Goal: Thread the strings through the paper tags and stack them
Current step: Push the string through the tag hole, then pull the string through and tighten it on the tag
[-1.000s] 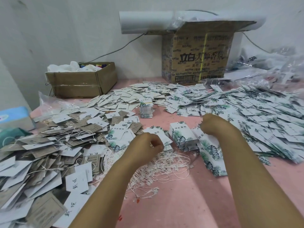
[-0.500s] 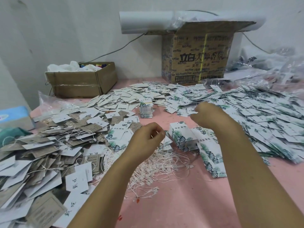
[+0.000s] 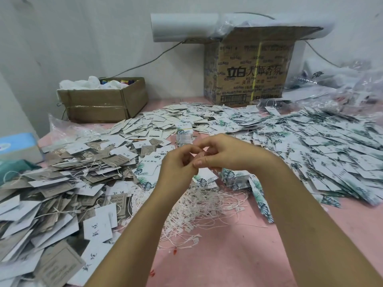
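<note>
Right hand (image 3: 226,154) met left hand (image 3: 178,164), strings (image 3: 207,204) beneath fingers (image 3: 199,162)

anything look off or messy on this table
The strings lie in one tangled heap on the table, and most tags are strewn loose, not stacked. A small stack stands tidy. Nothing looks damaged.

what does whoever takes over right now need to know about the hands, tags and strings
Left hand and right hand: fingers curled, fingertips meeting above the loose strings; what they pinch is too small to tell.
Leaf-print tags are heaped on the right of the pink table, with small stacks under the right wrist.
Done: a heap of strung tags at left.
Left: the big right heap looks unthreaded, and nothing from it is stacked beyond those few piles.
</note>
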